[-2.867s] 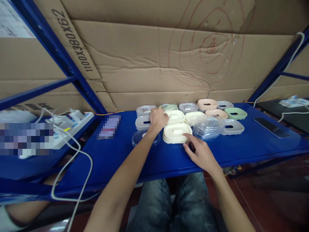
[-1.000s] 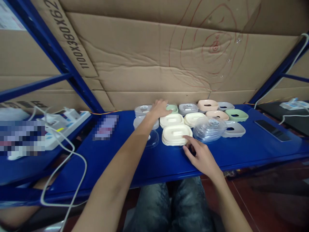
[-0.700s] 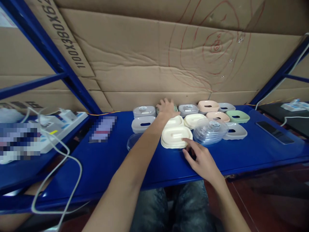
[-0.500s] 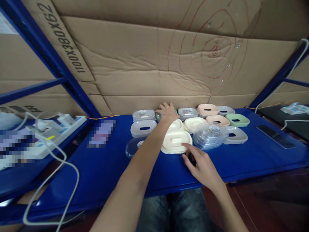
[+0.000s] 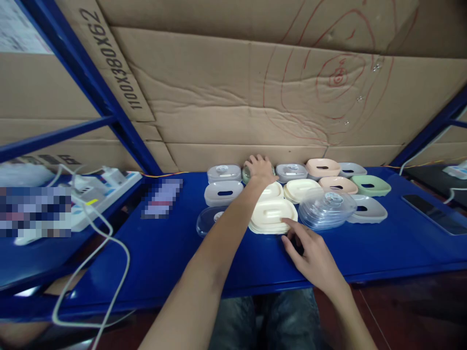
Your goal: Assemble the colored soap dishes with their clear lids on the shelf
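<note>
While the left hand [image 5: 260,167] covers the green container [image 5: 246,174] at frame centre, the right hand [image 5: 314,253] waits lower down.
Left fingers are draped over its top, apparently closed on it; right fingers are loose and apart, index tip touching the cream lid stack [image 5: 272,215] on the blue shelf [image 5: 164,243].

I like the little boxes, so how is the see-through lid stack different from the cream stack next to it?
The clear lid stack is see-through with a round knob on top; the cream stack is solid with a long raised bar. The right hand touches the cream stack, not the clear one. Both are rounded rectangles lying flat on the blue shelf.
</note>
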`<state>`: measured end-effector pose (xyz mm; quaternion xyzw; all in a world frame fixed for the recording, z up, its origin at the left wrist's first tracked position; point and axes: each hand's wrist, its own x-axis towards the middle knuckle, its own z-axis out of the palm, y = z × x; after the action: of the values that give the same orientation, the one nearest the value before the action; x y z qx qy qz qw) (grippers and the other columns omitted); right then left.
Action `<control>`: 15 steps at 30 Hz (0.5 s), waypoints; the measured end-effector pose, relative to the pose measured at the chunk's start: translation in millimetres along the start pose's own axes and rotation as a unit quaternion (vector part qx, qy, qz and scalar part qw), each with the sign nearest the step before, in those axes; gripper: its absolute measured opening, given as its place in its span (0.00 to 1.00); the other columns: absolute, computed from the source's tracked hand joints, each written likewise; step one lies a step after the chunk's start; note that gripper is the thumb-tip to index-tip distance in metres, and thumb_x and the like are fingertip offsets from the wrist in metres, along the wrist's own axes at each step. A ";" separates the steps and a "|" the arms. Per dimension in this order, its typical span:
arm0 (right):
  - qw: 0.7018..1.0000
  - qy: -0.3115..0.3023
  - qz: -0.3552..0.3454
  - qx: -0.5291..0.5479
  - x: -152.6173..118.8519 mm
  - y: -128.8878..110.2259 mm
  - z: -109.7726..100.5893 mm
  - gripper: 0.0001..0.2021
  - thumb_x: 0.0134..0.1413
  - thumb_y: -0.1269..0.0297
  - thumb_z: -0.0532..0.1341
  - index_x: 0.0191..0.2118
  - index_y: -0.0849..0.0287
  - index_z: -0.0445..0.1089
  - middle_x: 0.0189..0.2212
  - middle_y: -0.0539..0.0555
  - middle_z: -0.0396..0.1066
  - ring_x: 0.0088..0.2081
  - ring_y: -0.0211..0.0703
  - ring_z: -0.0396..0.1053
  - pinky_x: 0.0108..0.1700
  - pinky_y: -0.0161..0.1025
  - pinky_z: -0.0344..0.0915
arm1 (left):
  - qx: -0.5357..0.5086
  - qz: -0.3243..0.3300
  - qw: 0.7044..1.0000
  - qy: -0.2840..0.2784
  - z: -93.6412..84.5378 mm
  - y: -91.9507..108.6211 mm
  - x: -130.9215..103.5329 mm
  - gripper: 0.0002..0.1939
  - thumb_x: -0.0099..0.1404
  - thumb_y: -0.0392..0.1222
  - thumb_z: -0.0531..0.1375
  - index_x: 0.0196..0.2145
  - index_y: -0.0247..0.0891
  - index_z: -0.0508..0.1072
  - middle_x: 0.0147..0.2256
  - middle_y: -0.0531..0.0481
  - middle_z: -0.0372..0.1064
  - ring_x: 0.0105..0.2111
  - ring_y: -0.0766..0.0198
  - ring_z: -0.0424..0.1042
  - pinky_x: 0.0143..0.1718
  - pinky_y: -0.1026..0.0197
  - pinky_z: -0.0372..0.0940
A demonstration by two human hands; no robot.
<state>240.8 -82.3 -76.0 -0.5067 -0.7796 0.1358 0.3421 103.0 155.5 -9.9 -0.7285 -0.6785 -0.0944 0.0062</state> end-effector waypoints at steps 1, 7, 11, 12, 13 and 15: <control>1.000 0.000 0.000 0.001 -0.2 0.4 0.3 0.19 0.77 0.60 0.57 0.68 0.53 0.67 0.41 0.55 0.77 0.43 0.50 0.78 0.49 0.46 0.73 | 0.000 0.005 1.000 -0.001 0.0 -0.4 0.6 0.45 0.60 0.64 0.72 0.67 0.40 0.68 0.67 0.29 0.64 0.66 0.31 0.59 0.63 0.31 0.59; 1.000 0.005 -0.005 -0.007 -0.2 1.0 0.8 0.20 0.77 0.60 0.57 0.68 0.54 0.67 0.40 0.56 0.77 0.42 0.51 0.78 0.48 0.46 0.74 | -0.026 0.007 1.000 -0.006 2.3 -2.5 2.8 0.46 0.59 0.63 0.72 0.69 0.43 0.66 0.70 0.30 0.58 0.67 0.31 0.59 0.65 0.29 0.59; 1.000 0.006 -0.007 -0.007 0.1 -0.1 -0.2 0.19 0.77 0.60 0.57 0.68 0.54 0.67 0.40 0.55 0.77 0.42 0.51 0.78 0.47 0.46 0.74 | -0.026 0.008 1.000 0.013 4.6 -4.2 1.4 0.46 0.57 0.62 0.73 0.67 0.43 0.67 0.68 0.31 0.62 0.64 0.34 0.63 0.63 0.34 0.60; 1.000 0.007 -0.008 -0.007 0.1 -0.4 -0.3 0.19 0.77 0.60 0.57 0.68 0.54 0.67 0.40 0.56 0.77 0.42 0.51 0.78 0.47 0.46 0.74 | -0.021 0.013 0.999 0.021 5.1 -4.5 0.8 0.45 0.57 0.62 0.73 0.67 0.42 0.67 0.67 0.30 0.63 0.64 0.34 0.64 0.64 0.35 0.59; 1.000 0.008 -0.009 -0.008 0.2 -0.7 -0.4 0.19 0.77 0.60 0.57 0.67 0.54 0.68 0.40 0.56 0.77 0.42 0.51 0.78 0.47 0.46 0.74 | -0.015 0.019 0.999 0.027 5.4 -4.7 0.2 0.45 0.58 0.62 0.73 0.66 0.41 0.67 0.66 0.30 0.65 0.63 0.35 0.64 0.64 0.36 0.58; 1.000 0.010 -0.012 -0.010 0.2 -1.0 -0.4 0.19 0.77 0.60 0.57 0.67 0.54 0.68 0.40 0.56 0.77 0.42 0.51 0.78 0.47 0.46 0.74 | -0.006 0.031 0.999 0.030 5.6 -5.3 -0.9 0.44 0.59 0.61 0.71 0.66 0.39 0.67 0.64 0.30 0.68 0.63 0.35 0.64 0.64 0.36 0.56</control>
<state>240.3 -82.6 -75.0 -0.5022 -0.7833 0.1186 0.3465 98.4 155.8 -16.2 -0.7462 -0.6543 -0.1204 0.0252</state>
